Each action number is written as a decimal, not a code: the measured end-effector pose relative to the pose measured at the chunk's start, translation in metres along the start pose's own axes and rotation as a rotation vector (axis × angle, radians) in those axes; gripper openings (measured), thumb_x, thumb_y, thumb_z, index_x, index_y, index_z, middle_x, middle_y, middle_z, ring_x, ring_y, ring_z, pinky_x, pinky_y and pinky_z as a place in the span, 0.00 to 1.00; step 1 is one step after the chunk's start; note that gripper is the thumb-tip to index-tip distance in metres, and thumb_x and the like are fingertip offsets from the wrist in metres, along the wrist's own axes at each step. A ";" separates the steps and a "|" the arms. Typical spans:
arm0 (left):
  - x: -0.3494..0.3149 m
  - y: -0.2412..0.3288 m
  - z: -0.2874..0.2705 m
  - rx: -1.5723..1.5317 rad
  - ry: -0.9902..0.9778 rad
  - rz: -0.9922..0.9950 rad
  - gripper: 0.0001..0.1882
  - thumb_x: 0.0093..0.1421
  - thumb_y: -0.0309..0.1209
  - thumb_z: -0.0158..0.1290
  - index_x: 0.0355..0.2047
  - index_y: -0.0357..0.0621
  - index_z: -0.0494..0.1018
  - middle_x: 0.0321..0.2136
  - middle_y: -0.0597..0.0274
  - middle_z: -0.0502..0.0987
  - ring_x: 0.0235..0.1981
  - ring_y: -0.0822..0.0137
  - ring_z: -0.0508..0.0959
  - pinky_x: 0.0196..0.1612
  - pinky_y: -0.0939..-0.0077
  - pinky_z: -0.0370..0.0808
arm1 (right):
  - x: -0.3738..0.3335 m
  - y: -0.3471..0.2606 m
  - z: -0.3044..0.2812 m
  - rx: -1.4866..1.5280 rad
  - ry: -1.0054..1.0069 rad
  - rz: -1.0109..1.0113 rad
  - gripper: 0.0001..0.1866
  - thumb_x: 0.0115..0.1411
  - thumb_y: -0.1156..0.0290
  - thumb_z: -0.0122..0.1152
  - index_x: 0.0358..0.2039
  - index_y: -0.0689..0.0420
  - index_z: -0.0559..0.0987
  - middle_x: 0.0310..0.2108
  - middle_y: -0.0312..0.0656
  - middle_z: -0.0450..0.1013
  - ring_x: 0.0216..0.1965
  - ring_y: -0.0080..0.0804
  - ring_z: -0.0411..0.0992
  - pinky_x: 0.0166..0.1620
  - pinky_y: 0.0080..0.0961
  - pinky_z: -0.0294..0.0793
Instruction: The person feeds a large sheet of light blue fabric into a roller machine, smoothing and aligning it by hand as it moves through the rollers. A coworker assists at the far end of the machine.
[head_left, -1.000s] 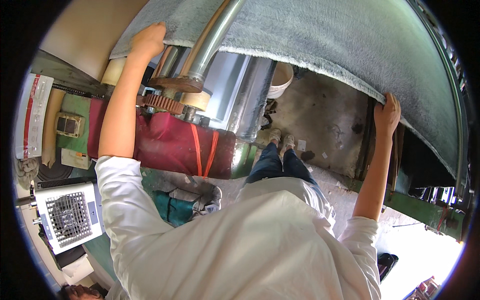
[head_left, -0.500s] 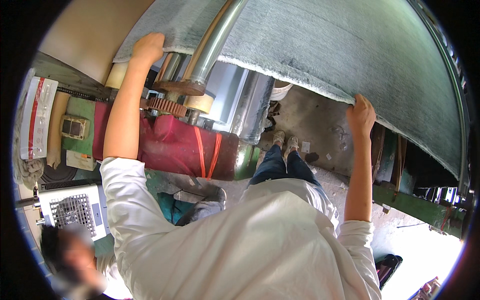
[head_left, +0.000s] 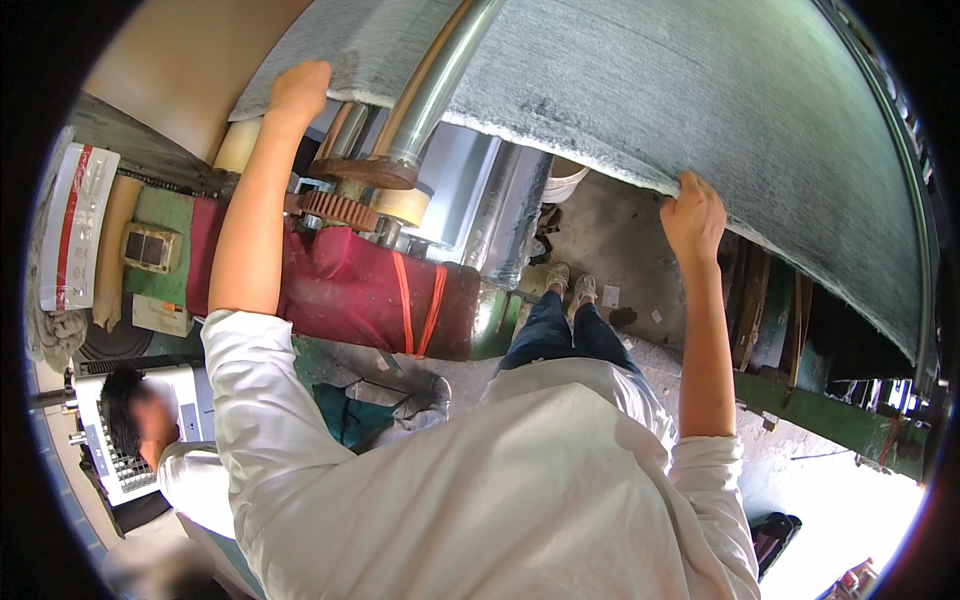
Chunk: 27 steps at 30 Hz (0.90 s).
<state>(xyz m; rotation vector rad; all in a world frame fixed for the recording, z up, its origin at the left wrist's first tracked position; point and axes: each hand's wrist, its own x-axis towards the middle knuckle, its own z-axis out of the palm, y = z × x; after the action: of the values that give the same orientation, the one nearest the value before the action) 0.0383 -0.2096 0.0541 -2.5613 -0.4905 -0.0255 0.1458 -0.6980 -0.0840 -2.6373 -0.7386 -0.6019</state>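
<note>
A wide sheet of grey-blue fleecy fabric (head_left: 600, 90) spans the upper part of the view, with a fuzzy white edge facing me. My left hand (head_left: 301, 88) is closed on that edge at the far left, beside a shiny metal roller (head_left: 425, 95) that crosses in front of the fabric. Further right, my right hand (head_left: 694, 218) grips the same edge between thumb and fingers. Both arms are stretched out and apart. The fabric hides part of each hand's fingertips.
Below the roller sit a rusty gear (head_left: 340, 210) and a machine part covered in dark red cloth (head_left: 340, 290), tied with orange bands. A green beam (head_left: 830, 415) runs at the right. Another person (head_left: 200, 480) is at the lower left. A white bucket (head_left: 566, 182) stands beyond my feet.
My right hand has shifted left along the fabric edge, while my left hand stays nearly in place. The person at the lower left has moved up in the view.
</note>
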 end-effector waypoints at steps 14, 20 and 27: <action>-0.002 0.000 -0.001 0.015 -0.002 -0.007 0.09 0.51 0.19 0.46 0.31 0.38 0.74 0.35 0.48 0.76 0.42 0.49 0.75 0.40 0.58 0.74 | 0.014 -0.046 0.011 0.079 -0.001 -0.082 0.08 0.41 0.75 0.58 0.23 0.60 0.70 0.25 0.47 0.72 0.30 0.46 0.72 0.35 0.38 0.71; -0.008 0.010 -0.014 -0.053 -0.015 0.007 0.09 0.50 0.19 0.47 0.31 0.37 0.75 0.35 0.48 0.77 0.40 0.49 0.76 0.39 0.57 0.74 | 0.017 -0.063 0.017 0.095 -0.010 -0.125 0.08 0.43 0.76 0.56 0.26 0.61 0.70 0.26 0.47 0.71 0.31 0.47 0.71 0.36 0.38 0.71; -0.009 0.007 -0.009 -0.128 0.025 0.091 0.08 0.48 0.19 0.48 0.28 0.40 0.76 0.31 0.45 0.77 0.37 0.47 0.77 0.37 0.57 0.74 | 0.021 -0.041 -0.007 0.284 -0.049 -0.311 0.14 0.43 0.74 0.59 0.33 0.60 0.71 0.34 0.49 0.68 0.39 0.49 0.67 0.42 0.41 0.67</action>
<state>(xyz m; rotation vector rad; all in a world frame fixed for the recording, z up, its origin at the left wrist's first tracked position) 0.0327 -0.2227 0.0578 -2.7025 -0.3738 -0.0580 0.1373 -0.6586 -0.0599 -2.3013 -1.1692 -0.4720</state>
